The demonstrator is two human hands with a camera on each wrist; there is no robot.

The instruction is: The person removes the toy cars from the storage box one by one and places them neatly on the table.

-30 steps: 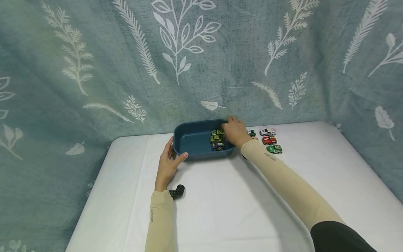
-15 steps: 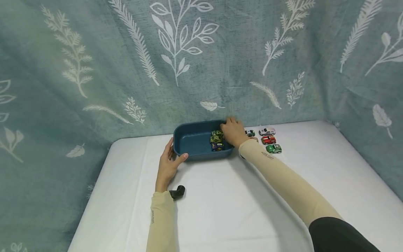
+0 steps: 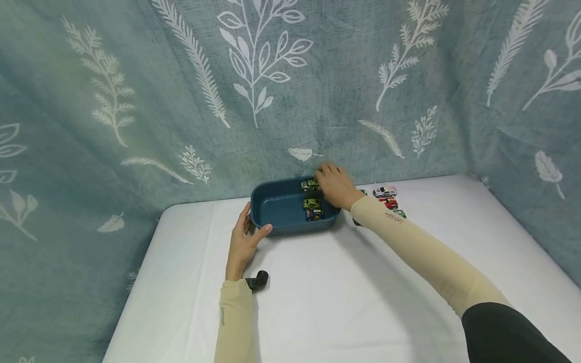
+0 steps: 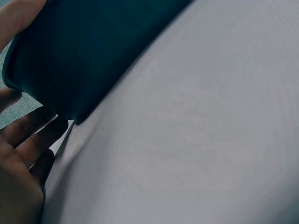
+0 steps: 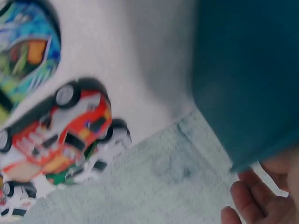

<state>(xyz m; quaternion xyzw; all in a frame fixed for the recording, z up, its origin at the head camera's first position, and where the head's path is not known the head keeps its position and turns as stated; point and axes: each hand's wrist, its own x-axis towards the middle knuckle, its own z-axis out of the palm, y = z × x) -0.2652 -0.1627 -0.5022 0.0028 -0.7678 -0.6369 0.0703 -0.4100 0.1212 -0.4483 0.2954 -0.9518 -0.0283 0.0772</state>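
In the head view, a dark blue plastic box (image 3: 297,231) stands at the table's back edge. My left hand (image 3: 242,246) holds its near left corner, thumb at the front rim and fingers against the end wall. At the far right corner my right hand (image 3: 337,186) reaches over the rim and pinches a green camouflage toy car (image 3: 309,185); the fingertips are hidden. Two other toy cars, a green one (image 3: 311,203) and a purple-blue one (image 3: 314,215), sit in the box's right end. The left wrist view shows fingers (image 4: 44,137) touching the outer wall.
Right of the box, several toy cars stand on the white table (image 3: 317,292): a white one (image 3: 385,191), a red one (image 3: 389,202) and a green one (image 3: 399,213) among them. A blue patterned car (image 5: 30,51) shows in the right wrist view. A leaf-print curtain (image 3: 181,101) hangs behind.
My right hand has moved slightly up and left, shifting the camouflage toy car away from the green one in front of it. The left hand stays at the box corner.
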